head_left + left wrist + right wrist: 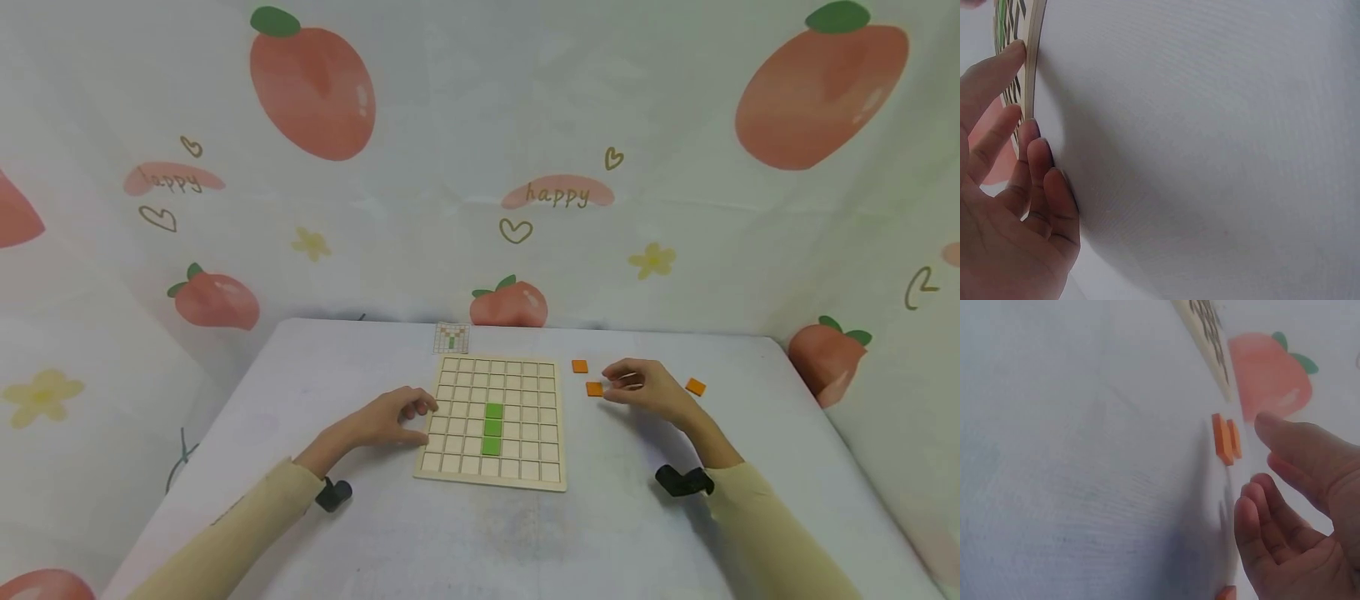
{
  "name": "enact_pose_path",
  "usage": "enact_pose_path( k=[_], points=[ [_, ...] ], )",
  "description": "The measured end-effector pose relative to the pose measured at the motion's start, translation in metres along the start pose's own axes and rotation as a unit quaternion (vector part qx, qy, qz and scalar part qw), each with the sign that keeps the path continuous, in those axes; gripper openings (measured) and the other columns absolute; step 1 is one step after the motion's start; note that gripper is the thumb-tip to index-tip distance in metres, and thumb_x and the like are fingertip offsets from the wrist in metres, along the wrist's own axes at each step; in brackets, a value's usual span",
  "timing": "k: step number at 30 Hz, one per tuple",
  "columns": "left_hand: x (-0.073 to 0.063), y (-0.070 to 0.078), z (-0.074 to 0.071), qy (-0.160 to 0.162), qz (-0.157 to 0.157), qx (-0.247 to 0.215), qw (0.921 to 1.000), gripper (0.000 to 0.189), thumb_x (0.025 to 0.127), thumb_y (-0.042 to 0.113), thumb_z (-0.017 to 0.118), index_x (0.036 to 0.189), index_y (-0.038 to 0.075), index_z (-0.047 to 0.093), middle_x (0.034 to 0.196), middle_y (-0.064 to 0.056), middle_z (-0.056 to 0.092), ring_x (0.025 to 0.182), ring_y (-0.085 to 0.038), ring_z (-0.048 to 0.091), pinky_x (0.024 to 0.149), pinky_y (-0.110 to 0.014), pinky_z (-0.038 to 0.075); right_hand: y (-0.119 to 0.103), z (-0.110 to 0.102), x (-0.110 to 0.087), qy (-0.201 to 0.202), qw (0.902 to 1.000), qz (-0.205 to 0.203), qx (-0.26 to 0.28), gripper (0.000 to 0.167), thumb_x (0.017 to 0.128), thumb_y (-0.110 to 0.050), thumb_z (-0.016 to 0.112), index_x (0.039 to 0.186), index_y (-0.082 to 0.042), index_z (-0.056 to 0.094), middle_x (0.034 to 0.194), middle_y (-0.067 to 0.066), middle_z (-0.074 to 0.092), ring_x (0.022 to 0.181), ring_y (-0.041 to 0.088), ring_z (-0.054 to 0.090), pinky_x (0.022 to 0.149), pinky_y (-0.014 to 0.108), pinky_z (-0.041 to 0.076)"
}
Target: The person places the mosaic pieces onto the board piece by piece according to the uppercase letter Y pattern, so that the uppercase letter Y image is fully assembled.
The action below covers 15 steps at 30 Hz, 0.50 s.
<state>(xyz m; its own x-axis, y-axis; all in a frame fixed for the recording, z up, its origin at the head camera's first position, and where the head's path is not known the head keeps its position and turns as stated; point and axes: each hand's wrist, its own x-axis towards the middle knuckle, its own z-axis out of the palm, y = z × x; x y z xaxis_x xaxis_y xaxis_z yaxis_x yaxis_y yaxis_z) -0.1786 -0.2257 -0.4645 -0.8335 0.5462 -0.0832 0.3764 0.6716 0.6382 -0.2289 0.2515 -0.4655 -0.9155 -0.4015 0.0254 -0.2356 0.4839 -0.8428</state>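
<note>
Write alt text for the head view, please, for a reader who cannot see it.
A person's left hand touches the left edge of a gridded board holding a column of three green squares, while the right hand is close to one of three orange tiles to the board's right. A small patterned card lies beyond the board on the white table.

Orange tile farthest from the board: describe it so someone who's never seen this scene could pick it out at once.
On the white table, find the gridded board, then look right, past the right hand. The orange tile lies there, slightly askew; the other two tiles lie on the hand's board side.
</note>
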Motion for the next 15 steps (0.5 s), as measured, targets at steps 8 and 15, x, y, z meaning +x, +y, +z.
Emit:
enact_pose_path(
  k=[8, 15],
  points=[
    [-0.001, -0.001, -0.001, -0.001, 0.000, -0.002, 1.0000, 0.047, 0.084, 0.019, 0.085, 0.124, 0.009, 0.063, 0.107, 0.001, 0.058, 0.097, -0.018, 0.055, 0.089, -0.038, 0.048, 0.002, 0.009, 0.009, -0.004, 0.9993, 0.024, -0.028, 0.046, 0.082, -0.010, 0.086, 0.120, 0.007, 0.066, 0.109, 0.015, 0.066, 0.094, 0.028, 0.060, 0.079, 0.026, 0.051],
    [-0.002, 0.000, -0.001, 0.001, 0.008, -0.006, 1.0000, 0.046, 0.085, 0.018, 0.085, 0.124, 0.007, 0.063, 0.107, 0.001, 0.058, 0.097, -0.017, 0.055, 0.089, -0.037, 0.048, -0.004, 0.016, 0.018, -0.001, 0.9967, 0.043, -0.068, 0.037, 0.082, -0.007, 0.086, 0.113, 0.004, 0.070, 0.099, 0.010, 0.065, 0.087, 0.025, 0.058, 0.073, 0.028, 0.050]
  ],
)
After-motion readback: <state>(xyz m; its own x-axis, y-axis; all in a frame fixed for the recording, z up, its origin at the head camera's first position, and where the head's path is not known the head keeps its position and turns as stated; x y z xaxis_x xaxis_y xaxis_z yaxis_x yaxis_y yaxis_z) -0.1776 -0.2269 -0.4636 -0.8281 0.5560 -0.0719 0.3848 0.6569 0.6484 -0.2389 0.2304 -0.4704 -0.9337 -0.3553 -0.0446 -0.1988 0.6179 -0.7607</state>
